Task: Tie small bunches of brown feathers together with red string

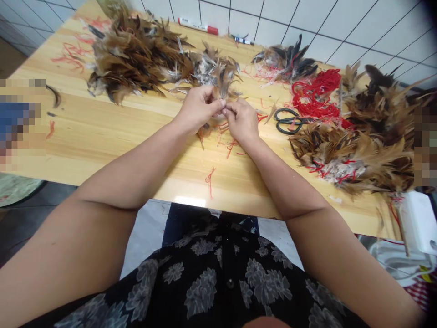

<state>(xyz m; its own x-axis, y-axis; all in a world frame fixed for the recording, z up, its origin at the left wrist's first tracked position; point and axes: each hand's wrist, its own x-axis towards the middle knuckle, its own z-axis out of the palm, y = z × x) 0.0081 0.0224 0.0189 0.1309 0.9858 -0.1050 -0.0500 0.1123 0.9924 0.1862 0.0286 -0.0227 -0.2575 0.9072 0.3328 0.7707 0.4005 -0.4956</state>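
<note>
Bench notes, places taken from the black scissors (290, 120) on the wooden table (102, 132). The small feather bunch (223, 82) is left of the scissors, upright between the two hands, quill ends down. Left hand (201, 107): thumb and forefinger pinch the bunch near its base. Right hand (244, 120), between bunch and scissors: thumb and fingertips close on the same base, nearly tip to tip with the left. Whether a thread is caught there too: cannot tell, too small.

Step in hand, my reading: close fingertip work at the quill ends, gathering or binding them. The next move seems to call for a steady left pinch while the right fingers do the fine work.

Around: large brown feather pile (133, 59) far left of the scissors and beyond; dark feather clump (287, 64) directly beyond; red marker (198, 26) beyond and left, by the wall. Red yarn (317, 95) just right, crowding the scissors' blade end. Feathers tied with red (341, 164) to the right and nearer the wearer; their edge could hamper a reach for the scissors. Loose thread scraps (232, 146) left of the scissors, under the hands, could snag among the quills.
</note>
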